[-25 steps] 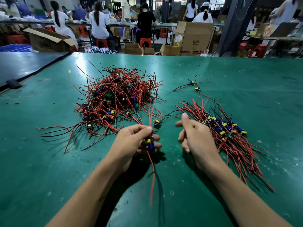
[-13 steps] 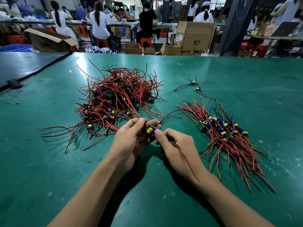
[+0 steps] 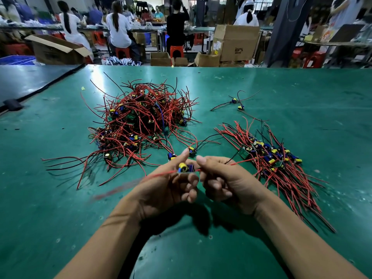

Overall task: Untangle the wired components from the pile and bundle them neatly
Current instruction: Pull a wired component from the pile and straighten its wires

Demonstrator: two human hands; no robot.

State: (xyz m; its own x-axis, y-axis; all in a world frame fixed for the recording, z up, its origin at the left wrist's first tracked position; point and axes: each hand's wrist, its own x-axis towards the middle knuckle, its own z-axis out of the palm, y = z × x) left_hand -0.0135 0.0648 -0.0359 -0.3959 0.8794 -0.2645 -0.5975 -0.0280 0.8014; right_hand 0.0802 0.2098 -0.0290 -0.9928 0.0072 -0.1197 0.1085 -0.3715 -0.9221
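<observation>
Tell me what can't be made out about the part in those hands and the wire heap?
Head view throughout.
Held component: markings too small; left hand covers its underside.
Its left red lead: motion-blurred, end untraceable.
Right hand: curled fingers hide where it pinches the right lead.
Tangled pile: top wires bury the parts; uncountable.

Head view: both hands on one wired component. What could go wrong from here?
1. The right hand pinches the thin red lead of the small blue-and-yellow wired component that the left hand grips; a hard pull may strain the joint.
2. That lead runs toward the sorted bundle of red-wired components and could snag it.
3. The blurred trailing red wire might hook strays from the tangled red-and-black wire pile.
</observation>
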